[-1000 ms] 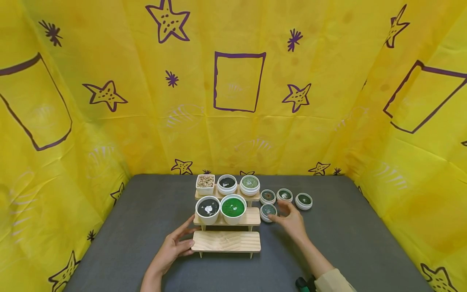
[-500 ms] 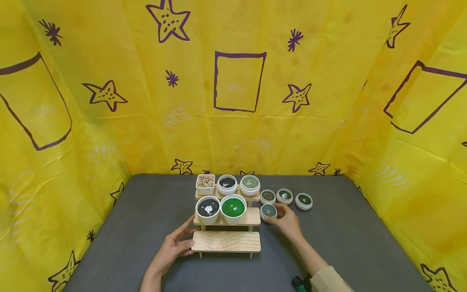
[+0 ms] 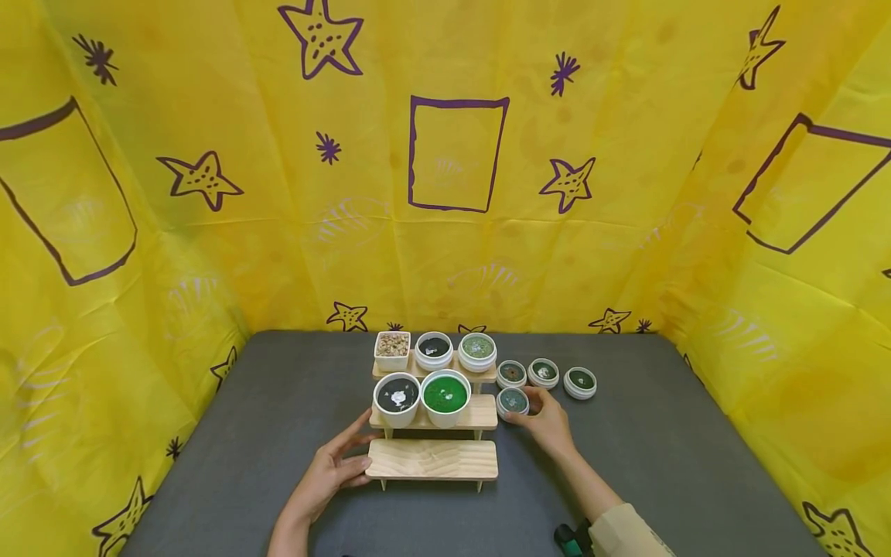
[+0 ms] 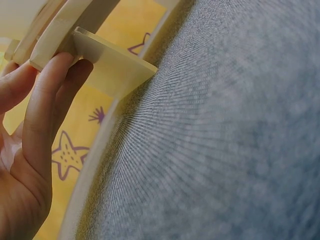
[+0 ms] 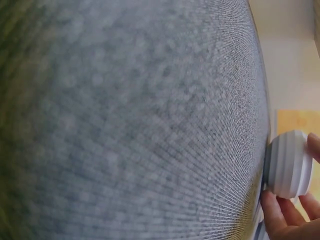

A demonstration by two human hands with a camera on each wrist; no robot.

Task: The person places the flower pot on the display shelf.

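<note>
My left hand [image 3: 326, 473] holds the left end of a three-step wooden stand [image 3: 431, 459]; in the left wrist view, thumb and fingers [image 4: 42, 110] close on the edge of a board beside its leg. Right of the stand, my right hand [image 3: 548, 427] grips a small white ribbed pot [image 3: 513, 402] with a blue-green top. The right wrist view shows that pot [image 5: 286, 162] between thumb and fingers, its base at the table surface. On the middle step stand a white cup with a dark top [image 3: 397, 399] and one with a bright green top [image 3: 445, 398].
The top step bears a square dish of beige bits [image 3: 393, 350], a dark-topped pot [image 3: 434, 350] and a pale green pot [image 3: 477, 351]. More small pots stand right of it: a brownish one [image 3: 511, 374] and two green ones, the outer one [image 3: 580, 382] apart. Yellow cloth [image 3: 445, 263] surrounds the grey table.
My right hand has shifted slightly left and its fingers have closed around the blue-green pot. My left hand stays on the stand, and the pots look unmoved.
</note>
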